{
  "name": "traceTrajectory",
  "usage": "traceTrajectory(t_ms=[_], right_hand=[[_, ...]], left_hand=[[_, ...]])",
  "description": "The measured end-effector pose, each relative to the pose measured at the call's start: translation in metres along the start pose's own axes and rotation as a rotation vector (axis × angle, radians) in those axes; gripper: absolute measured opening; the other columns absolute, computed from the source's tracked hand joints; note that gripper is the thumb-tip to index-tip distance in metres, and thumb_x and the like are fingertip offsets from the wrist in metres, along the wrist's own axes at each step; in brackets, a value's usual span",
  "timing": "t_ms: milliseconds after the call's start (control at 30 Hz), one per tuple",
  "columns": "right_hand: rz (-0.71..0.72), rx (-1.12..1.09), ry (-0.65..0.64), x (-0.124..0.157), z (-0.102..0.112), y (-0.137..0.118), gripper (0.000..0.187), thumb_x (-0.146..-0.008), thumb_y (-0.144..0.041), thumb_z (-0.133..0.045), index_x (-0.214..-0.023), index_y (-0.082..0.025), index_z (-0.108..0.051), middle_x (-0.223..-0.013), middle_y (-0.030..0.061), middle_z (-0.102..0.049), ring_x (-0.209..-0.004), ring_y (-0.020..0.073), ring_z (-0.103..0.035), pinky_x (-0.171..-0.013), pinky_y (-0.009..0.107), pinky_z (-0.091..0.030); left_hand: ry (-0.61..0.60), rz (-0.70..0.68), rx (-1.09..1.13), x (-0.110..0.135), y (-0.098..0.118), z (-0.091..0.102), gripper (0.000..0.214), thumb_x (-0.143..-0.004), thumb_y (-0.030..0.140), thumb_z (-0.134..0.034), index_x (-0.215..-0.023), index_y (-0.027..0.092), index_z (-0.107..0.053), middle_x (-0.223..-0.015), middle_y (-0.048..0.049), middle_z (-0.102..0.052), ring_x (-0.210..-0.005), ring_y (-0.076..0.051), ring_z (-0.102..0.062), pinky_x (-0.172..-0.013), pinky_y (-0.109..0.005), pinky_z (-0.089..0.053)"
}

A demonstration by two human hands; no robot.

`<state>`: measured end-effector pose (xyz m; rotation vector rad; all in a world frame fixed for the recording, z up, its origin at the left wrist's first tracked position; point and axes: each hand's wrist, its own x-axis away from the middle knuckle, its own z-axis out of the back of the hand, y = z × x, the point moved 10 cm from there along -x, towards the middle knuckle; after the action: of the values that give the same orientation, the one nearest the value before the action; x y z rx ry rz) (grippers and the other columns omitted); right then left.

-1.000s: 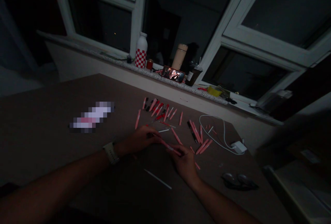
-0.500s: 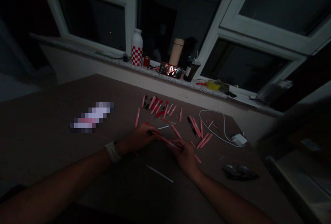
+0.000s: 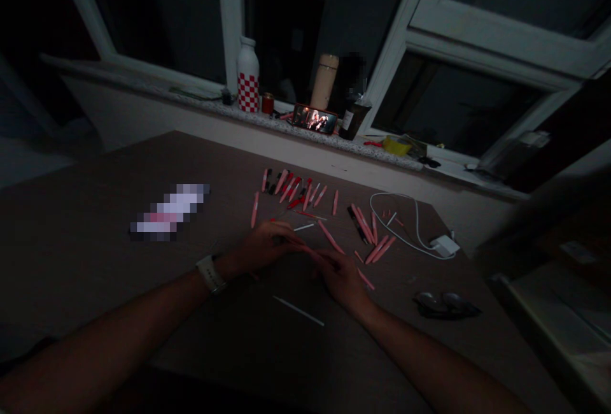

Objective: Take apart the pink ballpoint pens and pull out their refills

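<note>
Both hands meet over the table, closed on a thin pink pen (image 3: 308, 249) held between them. My left hand (image 3: 267, 243), with a light watch on its wrist, pinches one end; my right hand (image 3: 341, 277) grips the other. Dim light hides the exact finger contact. Just beyond the hands lie a white stick (image 3: 304, 227) and a loose pink pen (image 3: 330, 236). A long pale thin rod (image 3: 298, 311) lies nearer to me. Farther back is a cluster of pink and dark pen parts (image 3: 286, 186), with more pink pens (image 3: 365, 226) to the right.
A white charger (image 3: 445, 246) with a looped cable and a pair of glasses (image 3: 446, 305) lie at the right. A blurred-out bright object (image 3: 169, 213) is at the left. On the windowsill stand a checkered bottle (image 3: 248, 76), a beige flask (image 3: 325, 81) and a lit phone (image 3: 314, 119).
The view has shifted slightly, so most things on the table sit a little higher. Both hands keep the pink pen between them, now closer together and holding it at a flatter angle.
</note>
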<state>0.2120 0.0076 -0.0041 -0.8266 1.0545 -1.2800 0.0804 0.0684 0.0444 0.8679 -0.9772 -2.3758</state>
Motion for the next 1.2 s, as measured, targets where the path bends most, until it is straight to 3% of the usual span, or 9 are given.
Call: traceTrajectory(t_ms=[167, 333, 567, 800, 1000, 1200], right_hand=[[0.025, 0.053, 0.017, 0.000, 0.004, -0.003, 0.041, -0.091, -0.051, -0.055, -0.074, -0.017, -0.071, -0.058, -0.0025, -0.053, -0.054, 0.0114, -0.045, -0.050, 0.022, -0.030], [0.035, 0.054, -0.043, 0.000, -0.003, -0.002, 0.037, -0.091, -0.049, -0.057, -0.085, -0.017, -0.076, -0.064, -0.0011, -0.062, -0.058, 0.0130, -0.052, -0.053, 0.022, -0.035], [0.004, -0.007, 0.004, -0.001, -0.001, 0.002, 0.034, -0.089, -0.047, -0.061, -0.093, -0.017, -0.077, -0.070, 0.0014, -0.068, -0.065, 0.0149, -0.059, -0.058, 0.023, -0.040], [0.022, 0.012, -0.068, 0.001, -0.007, -0.004, 0.040, -0.094, -0.050, -0.053, -0.101, -0.020, -0.079, -0.065, 0.0003, -0.068, -0.050, 0.0116, -0.051, -0.048, 0.021, -0.035], [-0.028, -0.040, -0.053, 0.001, -0.007, 0.008, 0.037, -0.089, -0.050, -0.060, -0.100, -0.019, -0.078, -0.069, 0.0005, -0.067, -0.051, 0.0103, -0.048, -0.046, 0.021, -0.032], [-0.001, -0.047, -0.045, 0.001, -0.007, 0.001, 0.039, -0.092, -0.050, -0.057, -0.104, -0.019, -0.077, -0.068, 0.0008, -0.067, -0.051, 0.0101, -0.049, -0.048, 0.021, -0.035]], left_hand=[[0.007, 0.058, -0.036, 0.001, -0.008, 0.002, 0.021, -0.089, 0.037, -0.068, -0.101, 0.022, -0.077, -0.096, -0.0042, -0.073, -0.094, -0.018, -0.065, -0.084, -0.027, -0.049], [-0.041, 0.118, -0.008, 0.002, -0.009, -0.002, 0.021, -0.089, 0.036, -0.068, -0.098, 0.021, -0.077, -0.093, -0.0037, -0.075, -0.090, -0.017, -0.066, -0.080, -0.025, -0.049], [-0.044, 0.122, 0.033, 0.003, -0.010, -0.004, 0.020, -0.088, 0.036, -0.069, -0.097, 0.021, -0.078, -0.092, -0.0033, -0.074, -0.088, -0.017, -0.067, -0.079, -0.025, -0.049], [-0.046, 0.201, 0.036, 0.006, -0.013, -0.006, 0.018, -0.091, 0.033, -0.064, -0.095, 0.022, -0.078, -0.092, -0.0024, -0.075, -0.088, -0.017, -0.068, -0.078, -0.025, -0.050], [-0.047, 0.143, 0.026, 0.005, -0.010, -0.006, 0.017, -0.089, 0.035, -0.067, -0.096, 0.024, -0.078, -0.094, -0.0020, -0.075, -0.089, -0.017, -0.067, -0.081, -0.026, -0.049], [-0.025, 0.083, -0.002, 0.003, -0.003, -0.005, 0.020, -0.088, 0.037, -0.069, -0.095, 0.021, -0.078, -0.088, -0.0032, -0.073, -0.085, -0.017, -0.065, -0.077, -0.025, -0.049]])
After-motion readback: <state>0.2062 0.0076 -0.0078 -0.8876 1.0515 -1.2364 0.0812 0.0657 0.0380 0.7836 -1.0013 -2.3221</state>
